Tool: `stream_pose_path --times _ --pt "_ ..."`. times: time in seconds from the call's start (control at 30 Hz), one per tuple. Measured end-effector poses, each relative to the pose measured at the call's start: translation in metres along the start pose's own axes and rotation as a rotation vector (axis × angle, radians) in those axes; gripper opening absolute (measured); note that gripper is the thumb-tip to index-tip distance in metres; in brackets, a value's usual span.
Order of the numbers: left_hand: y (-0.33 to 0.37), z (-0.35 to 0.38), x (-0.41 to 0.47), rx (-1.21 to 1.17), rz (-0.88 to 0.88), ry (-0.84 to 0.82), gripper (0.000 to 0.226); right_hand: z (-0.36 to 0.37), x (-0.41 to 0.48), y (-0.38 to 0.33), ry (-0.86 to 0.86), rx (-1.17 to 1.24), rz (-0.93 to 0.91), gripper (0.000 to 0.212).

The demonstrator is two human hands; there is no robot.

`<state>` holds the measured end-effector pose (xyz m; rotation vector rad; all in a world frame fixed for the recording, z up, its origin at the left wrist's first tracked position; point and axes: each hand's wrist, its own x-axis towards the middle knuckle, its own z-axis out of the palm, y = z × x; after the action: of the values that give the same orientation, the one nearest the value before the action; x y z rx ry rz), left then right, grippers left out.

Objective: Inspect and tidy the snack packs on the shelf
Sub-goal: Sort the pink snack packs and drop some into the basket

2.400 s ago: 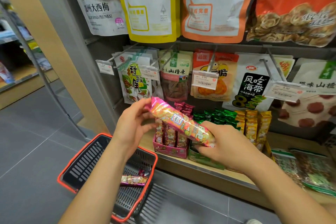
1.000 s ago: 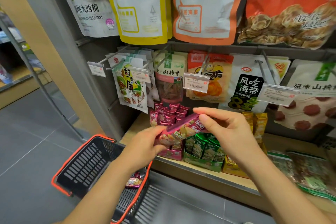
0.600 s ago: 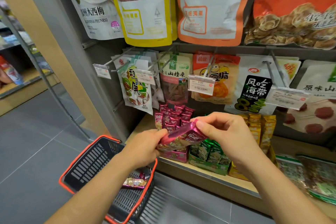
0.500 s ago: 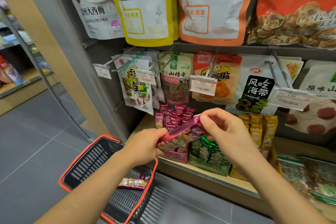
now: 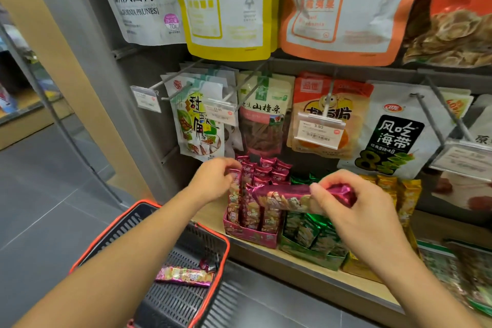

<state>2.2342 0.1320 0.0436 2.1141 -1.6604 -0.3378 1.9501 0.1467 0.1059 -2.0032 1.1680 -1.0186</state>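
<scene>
Head view: a magenta snack pack (image 5: 287, 196) lies level in the air just above the pink display box (image 5: 250, 237) and the green display box (image 5: 311, 257). The right hand (image 5: 354, 210) holds it near its right end, fingers (image 5: 320, 192) and thumb pinching the crinkled wrapper. The left hand (image 5: 213, 181) is at the pink box's left side, its fingers (image 5: 230, 168) curled on the top of the leftmost upright pack (image 5: 234, 194). More magenta packs stand upright in rows in that box. Both boxes sit on the wooden shelf (image 5: 367, 287), with yellow packs (image 5: 394, 192) beside the green box. Larger snack bags (image 5: 263, 120) hang on hooks above. Below the shelf, a black basket (image 5: 170, 301) with a red rim holds one more pack (image 5: 185, 275).
</scene>
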Motion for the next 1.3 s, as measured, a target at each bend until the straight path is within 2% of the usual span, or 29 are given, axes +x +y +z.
stream_pose_path --times 0.07,0.13,0.27,0.4,0.53,0.6,0.67,0.73,0.83,0.97,1.1,1.2,1.3 --pt "0.001 0.008 0.021 0.127 0.045 -0.055 0.044 0.000 0.002 0.000 0.044 0.026 0.043 0.019" --pt "0.004 0.018 0.040 0.305 0.099 -0.178 0.061 0.001 0.004 0.001 0.052 0.069 0.081 0.022" --pt "-0.002 0.033 0.061 0.493 0.101 -0.337 0.079 0.002 0.007 0.005 -0.025 0.148 0.163 0.015" --pt "-0.019 0.038 0.064 0.441 0.108 -0.282 0.079 0.003 0.007 0.011 -0.072 0.151 0.223 0.031" --pt "-0.032 0.034 0.066 0.364 0.004 -0.263 0.070 0.007 0.006 0.015 0.013 0.255 0.224 0.024" --pt "-0.037 0.033 0.065 0.431 0.002 -0.266 0.078 0.009 0.005 0.015 0.047 0.254 0.214 0.021" --pt "-0.039 0.034 0.062 0.402 0.009 -0.325 0.084 0.010 0.005 0.013 0.059 0.266 0.223 0.017" --pt "-0.040 0.037 0.059 0.321 0.018 -0.357 0.076 0.013 0.005 0.012 0.065 0.273 0.223 0.016" --pt "-0.037 0.037 0.058 0.330 0.070 -0.315 0.068 0.015 0.005 0.009 0.087 0.243 0.182 0.020" --pt "-0.035 0.041 0.058 0.467 0.144 -0.218 0.081 0.016 0.005 0.010 0.080 0.222 0.124 0.022" --pt "-0.037 0.048 0.060 0.585 0.250 -0.089 0.080 0.016 0.003 0.013 0.020 0.243 0.081 0.028" --pt "-0.038 0.053 0.067 0.532 0.244 -0.147 0.081 0.016 -0.002 0.010 0.066 0.222 -0.018 0.033" --pt "-0.041 0.058 0.071 0.397 0.237 -0.188 0.075 0.020 -0.007 0.003 0.126 0.101 -0.141 0.039"
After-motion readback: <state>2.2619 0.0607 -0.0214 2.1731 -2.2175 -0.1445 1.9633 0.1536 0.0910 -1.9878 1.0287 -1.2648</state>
